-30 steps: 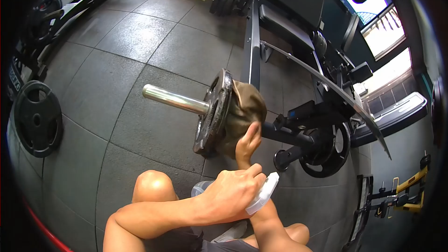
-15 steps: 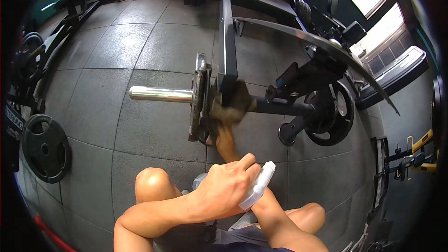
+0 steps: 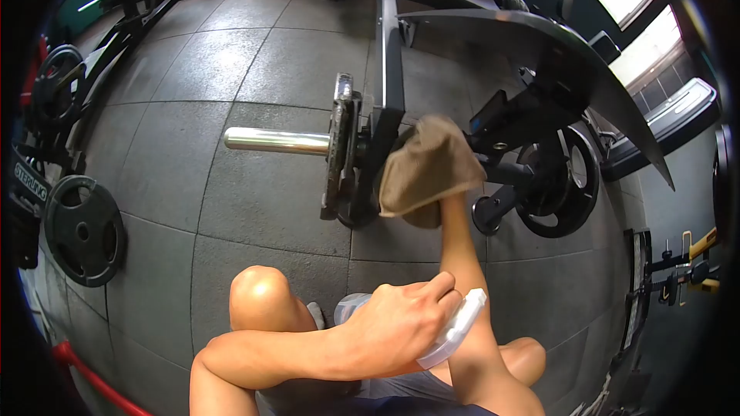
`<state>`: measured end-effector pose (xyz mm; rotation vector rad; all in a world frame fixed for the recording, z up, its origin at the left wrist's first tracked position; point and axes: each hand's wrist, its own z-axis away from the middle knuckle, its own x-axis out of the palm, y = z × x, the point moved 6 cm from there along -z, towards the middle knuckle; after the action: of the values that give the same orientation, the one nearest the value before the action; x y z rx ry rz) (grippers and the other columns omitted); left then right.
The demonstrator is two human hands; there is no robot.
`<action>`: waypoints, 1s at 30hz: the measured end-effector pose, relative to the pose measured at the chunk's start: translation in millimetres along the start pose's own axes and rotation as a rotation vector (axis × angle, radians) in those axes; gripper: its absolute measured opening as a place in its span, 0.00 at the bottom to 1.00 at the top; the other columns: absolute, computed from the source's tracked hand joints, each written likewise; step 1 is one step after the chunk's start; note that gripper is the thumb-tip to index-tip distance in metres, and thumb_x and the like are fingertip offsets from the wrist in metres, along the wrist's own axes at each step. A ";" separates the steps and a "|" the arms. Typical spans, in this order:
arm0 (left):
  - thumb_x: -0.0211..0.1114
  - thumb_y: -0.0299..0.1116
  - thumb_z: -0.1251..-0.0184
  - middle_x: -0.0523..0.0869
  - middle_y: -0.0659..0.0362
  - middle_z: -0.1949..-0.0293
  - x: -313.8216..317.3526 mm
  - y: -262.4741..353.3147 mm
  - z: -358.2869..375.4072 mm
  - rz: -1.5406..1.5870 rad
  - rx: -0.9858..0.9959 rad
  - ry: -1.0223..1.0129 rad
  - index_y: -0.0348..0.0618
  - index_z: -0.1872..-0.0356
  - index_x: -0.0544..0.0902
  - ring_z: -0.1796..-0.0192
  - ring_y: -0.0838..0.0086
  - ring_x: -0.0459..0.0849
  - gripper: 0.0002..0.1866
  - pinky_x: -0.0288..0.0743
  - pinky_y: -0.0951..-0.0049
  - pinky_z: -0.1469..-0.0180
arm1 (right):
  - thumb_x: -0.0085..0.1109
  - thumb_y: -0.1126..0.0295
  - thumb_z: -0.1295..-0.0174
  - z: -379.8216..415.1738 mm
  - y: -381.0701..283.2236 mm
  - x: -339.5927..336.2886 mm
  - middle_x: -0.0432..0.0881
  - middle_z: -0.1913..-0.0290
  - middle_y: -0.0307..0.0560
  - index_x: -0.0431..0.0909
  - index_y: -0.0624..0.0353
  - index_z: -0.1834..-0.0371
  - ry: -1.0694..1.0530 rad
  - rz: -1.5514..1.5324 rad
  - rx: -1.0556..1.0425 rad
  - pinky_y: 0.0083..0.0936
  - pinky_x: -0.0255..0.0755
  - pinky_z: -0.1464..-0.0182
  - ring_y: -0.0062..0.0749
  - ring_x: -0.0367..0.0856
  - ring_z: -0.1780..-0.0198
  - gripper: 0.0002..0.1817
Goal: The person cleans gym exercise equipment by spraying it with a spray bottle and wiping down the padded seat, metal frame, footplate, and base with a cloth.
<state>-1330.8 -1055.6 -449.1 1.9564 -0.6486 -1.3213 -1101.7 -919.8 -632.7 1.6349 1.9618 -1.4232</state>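
Note:
My left hand (image 3: 401, 322) is closed around a spray bottle (image 3: 456, 330). The white spray head sticks out on the right of the fist, and part of the clear body shows behind the wrist. My right arm reaches forward, with my right hand (image 3: 453, 209) mostly covered by the brown cloth (image 3: 432, 165) it grips. That cloth lies against the lower frame of a black gym machine (image 3: 391, 69), just right of the weight plates (image 3: 339, 146) on a shiny metal bar (image 3: 274, 141). Hidden under the cloth are the fingers of this hand.
A large weight plate (image 3: 83, 231) leans on a rack at the left. More plates (image 3: 563, 181) hang on the machine's far side, below a curved dark panel (image 3: 539, 42). A padded bench (image 3: 663, 134) stands at the right. My bent knee (image 3: 260, 296) is close in front.
My right hand and the cloth have moved right, from beside the weight plates to the machine's lower frame. The left hand with the spray bottle stays much the same while the view shifts slightly.

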 end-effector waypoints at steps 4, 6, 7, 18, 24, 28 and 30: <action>0.75 0.27 0.57 0.74 0.52 0.61 -0.3 0.4 -1.1 -0.037 0.008 -0.009 0.36 0.60 0.74 0.62 0.59 0.84 0.22 0.81 0.62 0.70 | 0.62 0.57 0.41 -2.2 -2.6 40.4 0.74 0.36 0.61 0.74 0.59 0.36 -0.042 0.089 -0.046 0.49 0.60 0.29 0.56 0.70 0.32 0.30; 0.74 0.33 0.47 0.77 0.55 0.63 0.3 -1.0 -1.0 -0.061 0.012 0.075 0.37 0.61 0.79 0.69 0.62 0.84 0.16 0.79 0.65 0.73 | 0.61 0.57 0.40 2.0 -5.2 41.9 0.75 0.37 0.61 0.74 0.60 0.36 0.011 0.147 -0.163 0.50 0.59 0.29 0.56 0.70 0.33 0.30; 0.73 0.36 0.42 0.79 0.56 0.64 -0.7 -2.0 -1.4 -0.069 0.014 0.116 0.38 0.62 0.81 0.72 0.63 0.84 0.14 0.78 0.66 0.75 | 0.61 0.57 0.39 5.8 -3.1 40.7 0.76 0.38 0.61 0.74 0.60 0.36 0.052 0.192 -0.257 0.51 0.58 0.29 0.56 0.70 0.33 0.29; 0.70 0.24 0.48 0.82 0.53 0.72 -19.1 1.7 -5.8 -0.060 -0.063 0.213 0.36 0.71 0.82 0.72 0.61 0.82 0.06 0.76 0.67 0.72 | 0.58 0.62 0.36 59.0 95.4 -29.4 0.79 0.43 0.53 0.74 0.60 0.38 0.622 -0.393 0.135 0.36 0.69 0.35 0.44 0.77 0.40 0.24; 0.71 0.25 0.48 0.83 0.53 0.71 -12.6 1.1 -15.8 -0.062 -0.025 0.201 0.35 0.70 0.83 0.73 0.61 0.83 0.07 0.77 0.67 0.72 | 0.46 0.56 0.24 24.9 199.9 -121.2 0.72 0.31 0.54 0.70 0.61 0.32 0.484 -0.008 0.654 0.37 0.62 0.29 0.45 0.68 0.30 0.25; 0.71 0.24 0.47 0.82 0.53 0.72 -0.8 1.2 -30.1 -0.075 -0.016 0.157 0.35 0.70 0.83 0.72 0.61 0.83 0.06 0.78 0.67 0.72 | 0.47 0.60 0.27 51.6 185.5 -116.2 0.66 0.28 0.60 0.70 0.58 0.31 0.815 -0.131 0.461 0.42 0.53 0.25 0.52 0.60 0.25 0.24; 0.71 0.24 0.47 0.82 0.52 0.71 3.1 0.4 -35.9 -0.087 -0.062 0.154 0.35 0.71 0.83 0.72 0.60 0.83 0.05 0.78 0.67 0.71 | 0.48 0.62 0.28 40.2 171.0 -141.3 0.75 0.36 0.58 0.74 0.63 0.36 0.816 0.112 0.244 0.45 0.58 0.28 0.57 0.68 0.31 0.23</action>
<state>-1296.3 -1048.8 -441.6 2.0317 -0.4482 -1.2124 -922.1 -1055.4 -646.4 2.7080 2.0397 -1.0635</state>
